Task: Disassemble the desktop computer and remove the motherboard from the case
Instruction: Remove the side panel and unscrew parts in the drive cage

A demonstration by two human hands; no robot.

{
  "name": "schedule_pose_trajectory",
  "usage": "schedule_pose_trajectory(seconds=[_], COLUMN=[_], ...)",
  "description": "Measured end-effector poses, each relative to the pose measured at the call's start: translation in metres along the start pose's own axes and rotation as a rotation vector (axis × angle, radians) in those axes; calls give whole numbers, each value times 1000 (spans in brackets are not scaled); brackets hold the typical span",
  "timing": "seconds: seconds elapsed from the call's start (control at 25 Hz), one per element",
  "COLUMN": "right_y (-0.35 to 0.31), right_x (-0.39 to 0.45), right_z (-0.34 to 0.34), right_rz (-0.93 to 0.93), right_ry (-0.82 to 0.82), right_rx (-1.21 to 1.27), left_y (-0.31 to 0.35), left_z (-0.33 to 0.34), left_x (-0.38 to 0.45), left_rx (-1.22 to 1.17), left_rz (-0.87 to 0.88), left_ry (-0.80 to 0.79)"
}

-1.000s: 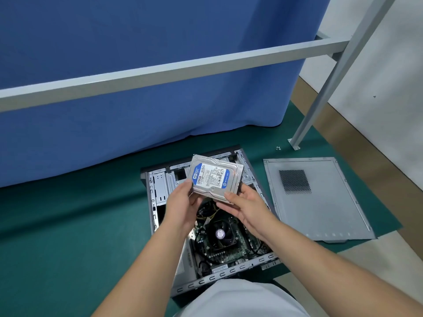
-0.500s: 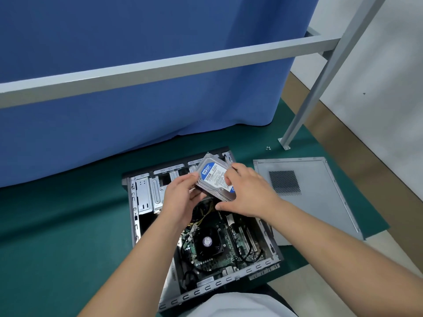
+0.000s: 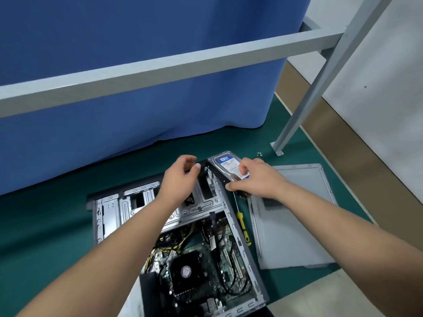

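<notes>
One hard drive [image 3: 229,167] is held clear of the open case [image 3: 109,213], pinched in the curled fingers of the right hand [image 3: 256,177]. Its long axis is angled from far-left to near-right, above the case's right rim and just beside the detached side panel [image 3: 295,225]. The left hand [image 3: 180,177] is seen loosely curled over the drive bays, gripping nothing. One motherboard [image 3: 206,271] is left seated inside the case, below both hands and nearer the left arm. One yellow-handled screwdriver [image 3: 242,227] is laid between case and panel.
</notes>
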State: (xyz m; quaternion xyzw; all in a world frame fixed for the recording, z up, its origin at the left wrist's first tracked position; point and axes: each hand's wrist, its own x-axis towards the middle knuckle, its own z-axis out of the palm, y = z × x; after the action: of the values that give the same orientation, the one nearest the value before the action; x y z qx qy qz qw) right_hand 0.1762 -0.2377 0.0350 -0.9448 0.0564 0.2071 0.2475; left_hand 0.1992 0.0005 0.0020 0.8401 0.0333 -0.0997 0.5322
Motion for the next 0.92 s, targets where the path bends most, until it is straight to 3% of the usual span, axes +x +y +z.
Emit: schedule_pose_trajectory(seconds=[0.12, 0.24, 0.36, 0.52, 0.92], right_y=[21, 36, 46, 48, 72], right_x=[40, 85, 137, 202, 283], right_z=[-9, -11, -5, 3, 31], right_rz=[126, 207, 264, 354, 380], right_ry=[-16, -37, 17, 111, 287], right_rx=[34, -1, -133, -189, -117], left_y=[-11, -18, -31, -51, -62], left_z=[11, 26, 38, 44, 47], left_x=[32, 56, 66, 63, 63], left_rx=[396, 701, 961, 1025, 1045], left_rz=[140, 84, 204, 384, 420], left_ry=[-55, -157, -14, 127, 153])
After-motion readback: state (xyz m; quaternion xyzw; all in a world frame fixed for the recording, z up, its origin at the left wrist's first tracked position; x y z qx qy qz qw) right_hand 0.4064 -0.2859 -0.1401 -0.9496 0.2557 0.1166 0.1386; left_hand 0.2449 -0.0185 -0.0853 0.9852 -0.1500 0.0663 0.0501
